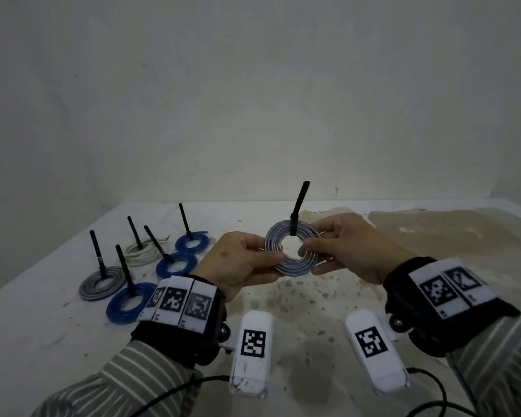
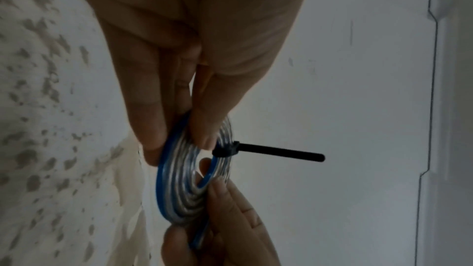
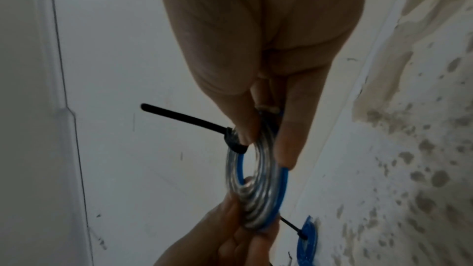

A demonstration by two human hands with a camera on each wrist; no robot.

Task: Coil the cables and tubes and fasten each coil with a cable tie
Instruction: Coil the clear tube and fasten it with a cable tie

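Observation:
A flat coil of clear tube with a blue stripe [image 1: 298, 266] is held above the table between both hands. A black cable tie [image 1: 298, 206] is fastened round its far edge, and the tail sticks straight up. My left hand [image 1: 278, 266] pinches the coil's left rim, thumb on top. My right hand [image 1: 307, 249] pinches the right rim, with a fingertip at the centre hole. The left wrist view shows the coil [image 2: 184, 195] edge-on with the tie [image 2: 279, 152] pointing away. The right wrist view shows the same coil [image 3: 258, 209] and tie [image 3: 184, 116].
Several tied coils lie at the table's left: blue ones [image 1: 192, 243] [image 1: 176, 264] [image 1: 130, 302], a white one [image 1: 142, 252] and a grey one [image 1: 101, 282], each with a black tie tail standing up. The white table [image 1: 313, 311] is stained brown. A wall stands behind.

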